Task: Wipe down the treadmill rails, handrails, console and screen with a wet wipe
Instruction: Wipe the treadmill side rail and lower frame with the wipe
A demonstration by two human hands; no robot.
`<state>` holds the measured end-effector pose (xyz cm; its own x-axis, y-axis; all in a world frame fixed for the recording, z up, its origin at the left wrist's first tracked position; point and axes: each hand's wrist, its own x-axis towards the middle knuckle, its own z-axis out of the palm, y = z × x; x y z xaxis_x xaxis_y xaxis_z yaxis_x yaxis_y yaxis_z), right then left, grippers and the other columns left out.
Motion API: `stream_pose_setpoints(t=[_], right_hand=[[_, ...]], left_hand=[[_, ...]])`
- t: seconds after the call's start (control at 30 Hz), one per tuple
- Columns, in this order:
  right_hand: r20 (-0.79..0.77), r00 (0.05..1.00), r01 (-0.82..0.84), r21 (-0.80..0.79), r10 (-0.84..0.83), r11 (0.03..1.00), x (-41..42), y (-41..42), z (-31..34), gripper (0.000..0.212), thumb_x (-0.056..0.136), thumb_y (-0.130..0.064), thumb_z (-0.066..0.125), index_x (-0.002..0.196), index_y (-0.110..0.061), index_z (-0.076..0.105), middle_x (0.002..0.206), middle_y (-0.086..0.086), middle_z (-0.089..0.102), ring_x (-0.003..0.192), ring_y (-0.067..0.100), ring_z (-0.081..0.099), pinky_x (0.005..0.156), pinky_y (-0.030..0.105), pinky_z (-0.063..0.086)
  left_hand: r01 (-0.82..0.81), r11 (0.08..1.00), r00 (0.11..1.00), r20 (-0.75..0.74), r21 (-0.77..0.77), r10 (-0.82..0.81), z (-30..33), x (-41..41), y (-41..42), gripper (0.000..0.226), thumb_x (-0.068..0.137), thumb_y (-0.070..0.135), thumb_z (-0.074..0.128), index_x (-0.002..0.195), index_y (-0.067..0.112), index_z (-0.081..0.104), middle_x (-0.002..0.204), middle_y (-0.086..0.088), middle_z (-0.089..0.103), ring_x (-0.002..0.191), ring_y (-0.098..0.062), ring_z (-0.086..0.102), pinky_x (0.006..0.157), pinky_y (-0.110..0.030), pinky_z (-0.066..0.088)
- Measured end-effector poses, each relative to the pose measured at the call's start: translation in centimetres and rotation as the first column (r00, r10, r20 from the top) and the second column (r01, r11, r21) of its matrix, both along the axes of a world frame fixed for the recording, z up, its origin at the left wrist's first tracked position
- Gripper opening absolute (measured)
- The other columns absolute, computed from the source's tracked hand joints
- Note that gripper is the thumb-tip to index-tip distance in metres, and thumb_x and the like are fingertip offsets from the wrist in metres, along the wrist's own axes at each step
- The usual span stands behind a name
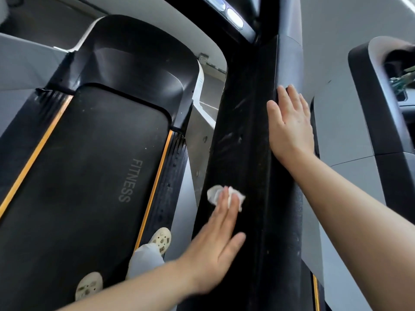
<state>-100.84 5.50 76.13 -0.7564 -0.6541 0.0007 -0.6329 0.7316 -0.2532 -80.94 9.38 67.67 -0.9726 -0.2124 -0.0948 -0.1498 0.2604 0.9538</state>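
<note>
White wipe (pixel 225 197), black handrail (pixel 242 122), orange-striped belt (pixel 89 164).

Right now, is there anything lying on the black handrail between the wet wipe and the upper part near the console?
Nothing visible does. The left hand presses the wet wipe flat on the black handrail. The surface above it shows only smears and dust. The right hand rests along the handrail's right edge, beside the path.

A gym: a treadmill belt (pixel 89 176) (printed "FITNESS") runs near to far on the left, orange-striped side rails (pixel 155 187) flank it, and a second machine (pixel 370 97) stands on the right, over grey floor (pixel 20 70).
</note>
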Motion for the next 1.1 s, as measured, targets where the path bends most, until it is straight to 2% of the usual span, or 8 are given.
stream_pose_setpoints(t=[0.07,0.23,0.37,0.47,0.73,0.83,0.93,1.1], right_hand=[[-0.006,1.000,0.001,0.006,-0.001,1.000,0.0,0.0,0.0,0.051,0.102,-0.037,0.026,0.151,-0.023,0.019,0.159,-0.006,0.010,0.145,0.012,0.001,0.115,0.029,0.003],[0.002,1.000,0.008,-0.006,-0.008,1.000,0.1,-0.1,0.1,0.051,0.102,-0.036,0.026,0.150,-0.023,0.020,0.159,-0.007,0.011,0.145,0.011,0.002,0.116,0.031,0.004],[0.001,1.000,0.002,-0.004,-0.002,1.000,0.1,0.0,0.1,0.051,0.102,-0.036,0.026,0.150,-0.023,0.020,0.159,-0.007,0.010,0.145,0.011,0.002,0.116,0.031,0.004],[-0.007,1.000,-0.001,-0.001,0.001,1.000,0.1,0.0,0.1,0.051,0.102,-0.037,0.027,0.151,-0.022,0.020,0.159,-0.006,0.010,0.146,0.012,0.002,0.116,0.032,0.004],[-0.007,1.000,0.004,-0.001,-0.004,1.000,0.1,0.0,0.1,0.051,0.102,-0.036,0.027,0.150,-0.023,0.020,0.159,-0.006,0.011,0.145,0.012,0.002,0.116,0.031,0.004],[-0.013,1.000,0.001,0.012,-0.001,1.000,0.0,0.0,0.1,0.051,0.102,-0.036,0.027,0.151,-0.022,0.020,0.159,-0.005,0.011,0.146,0.013,0.002,0.117,0.031,0.004],[-0.022,1.000,-0.002,0.018,0.002,1.000,0.2,-0.1,0.1,0.052,0.102,-0.035,0.027,0.151,-0.021,0.019,0.159,-0.004,0.010,0.146,0.014,0.002,0.117,0.032,0.004],[-0.004,1.000,-0.007,0.139,0.007,0.990,2.5,1.5,0.6,0.057,0.101,-0.034,0.031,0.152,-0.022,0.009,0.160,-0.002,-0.001,0.146,0.015,-0.006,0.118,0.036,0.002]], left_hand=[[0.028,0.997,0.996,0.078,0.070,-0.033,0.2,0.3,-0.2,0.056,0.099,0.046,0.011,0.134,0.028,-0.029,0.140,0.017,-0.038,0.123,0.011,-0.038,0.084,0.003,-0.029],[-0.146,0.975,0.988,0.083,0.170,0.133,-2.2,-5.7,-4.7,0.057,0.098,0.049,0.011,0.145,0.027,-0.012,0.153,0.013,-0.018,0.140,-0.002,-0.018,0.116,-0.026,-0.009],[-0.097,0.981,0.995,0.027,0.166,0.094,-2.2,-2.7,-2.5,0.059,0.099,0.043,0.017,0.145,0.023,-0.015,0.151,0.014,-0.025,0.135,0.008,-0.024,0.109,-0.010,-0.015],[-0.065,0.990,0.992,0.115,0.128,0.050,-1.9,1.0,0.4,0.054,0.100,0.037,0.014,0.139,0.028,-0.022,0.145,0.018,-0.031,0.126,0.013,-0.031,0.087,0.005,-0.024],[-0.203,0.925,0.976,0.148,0.322,0.162,-5.4,-6.3,-5.6,0.057,0.098,0.049,0.007,0.147,0.025,-0.009,0.156,0.010,-0.014,0.141,0.000,-0.013,0.117,-0.026,-0.005],[-0.181,0.919,0.983,0.104,0.349,0.154,-6.7,-3.2,-2.2,0.057,0.091,0.058,0.008,0.138,0.033,-0.014,0.151,0.018,-0.019,0.139,0.004,-0.016,0.110,-0.011,-0.005],[-0.271,0.850,0.960,0.195,0.451,0.203,-8.6,-0.8,1.0,0.044,0.099,0.042,0.011,0.135,0.032,-0.012,0.149,0.021,-0.017,0.137,0.007,-0.013,0.101,0.000,-0.004],[-0.298,0.752,0.949,0.267,0.588,0.167,-9.1,-5.0,-3.5,0.080,0.084,0.074,0.017,0.150,0.030,0.005,0.155,0.017,0.000,0.141,0.000,-0.001,0.119,-0.035,0.001]])
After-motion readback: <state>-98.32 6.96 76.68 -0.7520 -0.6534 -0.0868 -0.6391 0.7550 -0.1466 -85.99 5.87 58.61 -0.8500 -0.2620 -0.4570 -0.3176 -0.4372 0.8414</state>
